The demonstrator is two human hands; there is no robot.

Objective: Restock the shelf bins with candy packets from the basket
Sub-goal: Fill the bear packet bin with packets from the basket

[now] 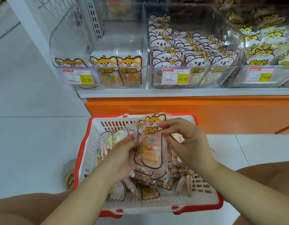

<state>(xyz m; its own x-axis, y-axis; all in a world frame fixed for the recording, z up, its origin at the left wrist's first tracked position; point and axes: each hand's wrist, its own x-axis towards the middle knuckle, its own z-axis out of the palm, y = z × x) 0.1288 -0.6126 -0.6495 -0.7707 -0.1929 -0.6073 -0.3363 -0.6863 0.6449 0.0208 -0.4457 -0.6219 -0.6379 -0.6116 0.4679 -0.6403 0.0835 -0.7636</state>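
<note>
Both forearms reach in from my knees over the near rim of the basket (77, 161). My left hand (124, 154) has its fingers curled round the left edge of a candy packet (149, 143), thumb on the front. My right hand (187, 142) pinches the packet's upper right edge between thumb and fingertips, the other fingers loosely bent. The packet stands upright between them, above the basket (fox face on top, coloured sweets showing through the clear window).

Under it, more packets (147, 190) lie heaped in the white basket with its red rim, which sits on the pale floor (35, 143) in front of the orange shelf base (205, 114).

Above the white shelf edge (173, 92) stand clear bins. The left bin (100, 51) holds only a few fox packets (117, 70), lined up against its front wall. The middle bin (197, 26) is packed with koala packets (181, 51). The right bin (234, 38) holds tiger-faced ones (262, 46). Each bin front carries a red-and-yellow price tag (77, 77); the left two read 16.80.
</note>
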